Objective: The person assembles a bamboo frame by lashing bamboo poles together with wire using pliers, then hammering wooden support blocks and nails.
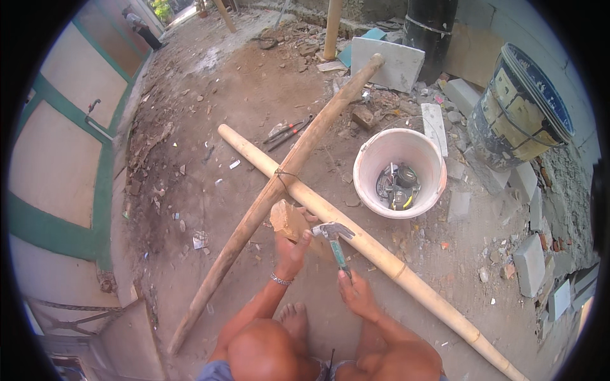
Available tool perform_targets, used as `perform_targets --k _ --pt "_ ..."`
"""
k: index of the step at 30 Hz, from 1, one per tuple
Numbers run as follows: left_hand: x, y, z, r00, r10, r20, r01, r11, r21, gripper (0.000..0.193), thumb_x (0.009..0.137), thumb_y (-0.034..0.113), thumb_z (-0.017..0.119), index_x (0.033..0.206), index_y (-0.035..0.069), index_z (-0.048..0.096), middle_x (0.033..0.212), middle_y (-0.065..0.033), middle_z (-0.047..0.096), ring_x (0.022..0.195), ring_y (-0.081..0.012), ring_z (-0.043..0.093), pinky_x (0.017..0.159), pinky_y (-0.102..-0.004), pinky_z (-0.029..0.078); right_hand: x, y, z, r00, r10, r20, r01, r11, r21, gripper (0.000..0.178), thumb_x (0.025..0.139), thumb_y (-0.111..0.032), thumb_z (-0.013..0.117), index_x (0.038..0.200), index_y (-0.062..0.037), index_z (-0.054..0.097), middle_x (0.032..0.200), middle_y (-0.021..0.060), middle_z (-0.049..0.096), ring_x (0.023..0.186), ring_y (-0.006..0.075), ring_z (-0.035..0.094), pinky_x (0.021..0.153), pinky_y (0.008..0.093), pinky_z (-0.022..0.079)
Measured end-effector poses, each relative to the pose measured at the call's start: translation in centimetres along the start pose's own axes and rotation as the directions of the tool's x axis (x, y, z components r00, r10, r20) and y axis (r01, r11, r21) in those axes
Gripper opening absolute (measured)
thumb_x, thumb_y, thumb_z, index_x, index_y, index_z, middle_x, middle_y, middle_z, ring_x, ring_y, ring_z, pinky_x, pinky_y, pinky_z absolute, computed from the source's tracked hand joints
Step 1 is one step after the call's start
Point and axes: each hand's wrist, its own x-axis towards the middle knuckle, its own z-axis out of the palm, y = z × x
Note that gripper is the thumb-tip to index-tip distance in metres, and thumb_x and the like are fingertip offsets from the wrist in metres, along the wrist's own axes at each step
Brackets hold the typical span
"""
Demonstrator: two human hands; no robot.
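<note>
My left hand [292, 256] grips a rough tan chunk of brick [287, 220] just in front of the crossing of two bamboo poles. A claw hammer [338, 255] with a green handle is in my right hand [359, 294], fingers wrapped round the lower grip. Its head lies close beside the brick and my left thumb; whether it touches the brick I cannot tell. The pale bamboo pole [375, 251] runs from upper left to lower right. Across it lies the browner wooden pole [248, 232], bound to it by a dark wire tie [287, 173].
A whitish bucket [363, 181] holding tape measures [405, 176] and other tools stands right of the poles. Red-and-black handled cutters [289, 132] lie beyond. A paint-stained bucket [508, 105], grey blocks [529, 265] and rubble line the right wall. Far left stands a person [141, 28].
</note>
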Motion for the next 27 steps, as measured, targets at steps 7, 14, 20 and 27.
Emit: perform_targets --k 7,14,20,27 --pt "-0.4 -0.6 -1.7 0.944 -0.102 -0.313 -0.023 0.927 -0.373 0.040 0.108 0.034 0.056 0.127 0.000 0.047 0.101 -0.0088 0.056 0.098 -0.0213 0.061 0.093 -0.0410 0.053 -1.8 -1.1 -1.3 0.962 -0.243 -0.122 0.205 0.942 -0.265 0.024 0.103 -0.027 0.061 0.099 -0.0035 0.060 0.070 0.0190 0.063 0.060 0.0405 0.064 0.058 0.0444 0.048" --pt "-0.2 -0.5 -2.8 0.878 -0.235 -0.416 0.198 0.972 -0.130 0.046 0.101 0.034 0.068 0.126 0.000 0.050 0.097 -0.0079 0.062 0.093 -0.0187 0.063 0.088 -0.0380 0.053 -1.0 -0.9 -1.6 0.919 -0.371 -0.132 0.323 0.902 -0.286 0.019 0.100 -0.018 0.063 0.108 -0.0013 0.061 0.069 0.0188 0.063 0.060 0.0406 0.064 0.057 0.0453 0.048" --pt "0.3 0.0 -3.0 0.880 -0.208 -0.428 0.214 0.976 -0.034 0.047 0.093 0.032 0.077 0.120 0.000 0.055 0.096 -0.0083 0.066 0.094 -0.0191 0.067 0.084 -0.0338 0.052 -0.1 -2.3 -1.2 0.853 -0.470 -0.226 0.359 0.844 -0.398 0.021 0.100 -0.016 0.064 0.112 0.0006 0.061 0.076 0.0193 0.065 0.067 0.0370 0.066 0.061 0.0428 0.049" --pt "0.4 -0.4 -2.8 0.876 -0.190 -0.443 0.188 0.981 -0.049 0.052 0.091 0.033 0.079 0.123 0.000 0.055 0.104 -0.0092 0.061 0.095 -0.0181 0.066 0.083 -0.0333 0.052 0.1 -3.3 -1.5 0.964 -0.239 -0.117 0.195 0.934 -0.301 0.030 0.096 -0.022 0.073 0.113 -0.0002 0.060 0.074 0.0154 0.063 0.064 0.0288 0.064 0.062 0.0387 0.049"
